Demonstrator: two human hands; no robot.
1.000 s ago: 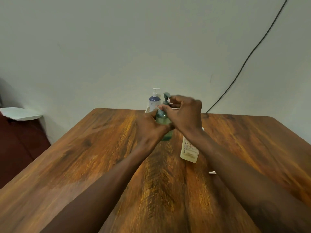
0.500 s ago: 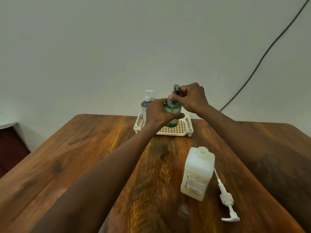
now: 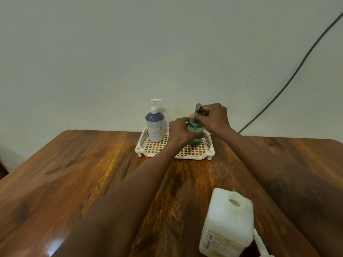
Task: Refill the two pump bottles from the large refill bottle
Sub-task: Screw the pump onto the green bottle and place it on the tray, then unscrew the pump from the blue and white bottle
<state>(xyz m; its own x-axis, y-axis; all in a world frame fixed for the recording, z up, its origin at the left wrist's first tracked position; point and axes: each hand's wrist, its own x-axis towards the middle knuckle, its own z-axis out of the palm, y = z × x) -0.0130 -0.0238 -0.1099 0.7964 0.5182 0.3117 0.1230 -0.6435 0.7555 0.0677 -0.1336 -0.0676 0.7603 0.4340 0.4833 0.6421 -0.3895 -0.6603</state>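
A green pump bottle [image 3: 195, 129] stands in the right half of a cream lattice tray [image 3: 193, 153] at the table's far edge. My left hand [image 3: 181, 129] wraps its body. My right hand [image 3: 213, 116] pinches its dark green pump top. A white and blue pump bottle [image 3: 155, 125] stands upright in the tray's left corner, untouched. The large white refill bottle [image 3: 227, 225] stands near me at the lower right with its mouth uncapped. Its white pump [image 3: 260, 245] lies on the table just right of it, partly cut off by the frame.
The wooden table [image 3: 83, 182] spreads wide to the left and front. A pale wall rises directly behind the tray. A dark cable [image 3: 289, 78] runs diagonally down the wall at the right.
The green bottle has gone from in front of the tray into the tray's right half, both hands still on it. The view has tilted down, bringing the refill bottle closer to the lower right.
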